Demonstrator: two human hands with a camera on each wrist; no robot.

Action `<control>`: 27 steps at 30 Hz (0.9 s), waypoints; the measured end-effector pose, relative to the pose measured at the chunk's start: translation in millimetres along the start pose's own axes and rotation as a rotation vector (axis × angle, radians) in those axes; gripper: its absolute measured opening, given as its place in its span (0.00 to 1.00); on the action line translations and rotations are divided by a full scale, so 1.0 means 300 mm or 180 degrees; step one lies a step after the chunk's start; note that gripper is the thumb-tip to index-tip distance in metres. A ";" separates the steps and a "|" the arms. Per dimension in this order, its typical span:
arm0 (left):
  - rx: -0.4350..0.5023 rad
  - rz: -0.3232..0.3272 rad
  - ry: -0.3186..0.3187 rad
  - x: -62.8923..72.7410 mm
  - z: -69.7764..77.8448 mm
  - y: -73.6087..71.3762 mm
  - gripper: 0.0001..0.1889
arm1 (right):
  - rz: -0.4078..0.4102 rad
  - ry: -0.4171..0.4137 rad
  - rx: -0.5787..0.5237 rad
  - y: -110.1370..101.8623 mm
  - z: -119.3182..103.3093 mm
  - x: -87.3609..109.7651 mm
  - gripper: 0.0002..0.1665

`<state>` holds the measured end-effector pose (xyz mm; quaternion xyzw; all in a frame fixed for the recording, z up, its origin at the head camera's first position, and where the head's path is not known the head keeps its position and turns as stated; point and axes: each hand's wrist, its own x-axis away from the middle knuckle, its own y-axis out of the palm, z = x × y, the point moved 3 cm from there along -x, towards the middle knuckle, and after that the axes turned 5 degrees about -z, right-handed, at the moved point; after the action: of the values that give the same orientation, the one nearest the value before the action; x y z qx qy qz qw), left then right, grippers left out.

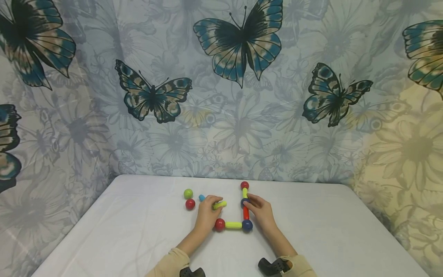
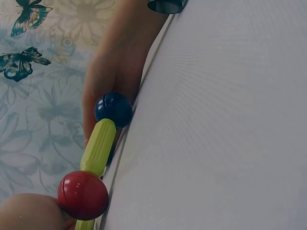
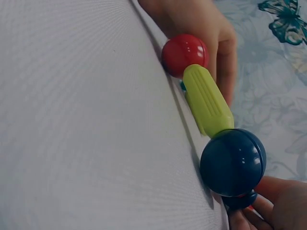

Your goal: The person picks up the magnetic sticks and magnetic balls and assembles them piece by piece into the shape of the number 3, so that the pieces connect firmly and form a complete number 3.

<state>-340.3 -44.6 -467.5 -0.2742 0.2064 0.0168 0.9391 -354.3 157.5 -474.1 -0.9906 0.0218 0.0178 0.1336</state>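
Observation:
On the white table lies an assembly of balls and rods from a toy building set. Its front side is a lime rod [image 1: 233, 225] between a red ball [image 1: 220, 224] and a dark blue ball [image 1: 247, 225]. From there a red rod [image 1: 246, 213] runs back to a second blue ball [image 1: 245, 202], then a short lime rod and a far red ball [image 1: 244, 186]. My right hand [image 1: 262, 215] pinches that second blue ball. Behind the front red ball, my left hand [image 1: 206, 215] holds a loose lime rod [image 1: 220, 205] between thumb and fingers.
Left of the left hand sit a green ball [image 1: 188, 193] and a loose red ball [image 1: 190, 204]. A light blue rod [image 1: 202, 197] is partly hidden behind that hand. Butterfly-patterned cloth [image 1: 242, 154] hangs along the table's back edge.

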 end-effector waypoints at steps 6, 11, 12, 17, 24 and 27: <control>-0.0024 -0.0067 -0.0074 0.003 -0.007 0.002 0.15 | 0.0003 0.0030 0.0021 0.000 0.001 0.001 0.28; 0.0002 -0.0120 -0.0176 0.006 -0.009 0.001 0.16 | 0.0003 0.0028 -0.0021 -0.001 -0.001 0.002 0.28; -0.0006 -0.0121 -0.0184 0.006 -0.008 0.001 0.17 | -0.0001 0.0027 -0.0020 0.000 -0.001 0.002 0.28; 0.0007 -0.0112 -0.0203 0.005 -0.008 -0.003 0.18 | -0.0017 0.0028 0.0022 -0.001 -0.002 0.004 0.29; 0.0057 -0.0111 -0.0312 0.004 -0.012 -0.002 0.16 | -0.0026 -0.0007 0.0038 -0.001 -0.001 0.003 0.28; 0.0018 -0.0122 -0.0332 0.002 -0.013 0.000 0.14 | -0.0027 -0.0021 0.0019 -0.002 -0.002 0.004 0.28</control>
<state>-341.3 -46.7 -470.8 -0.2742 0.1519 0.0126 0.9495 -353.1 157.8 -473.5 -0.9903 0.0172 0.0204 0.1366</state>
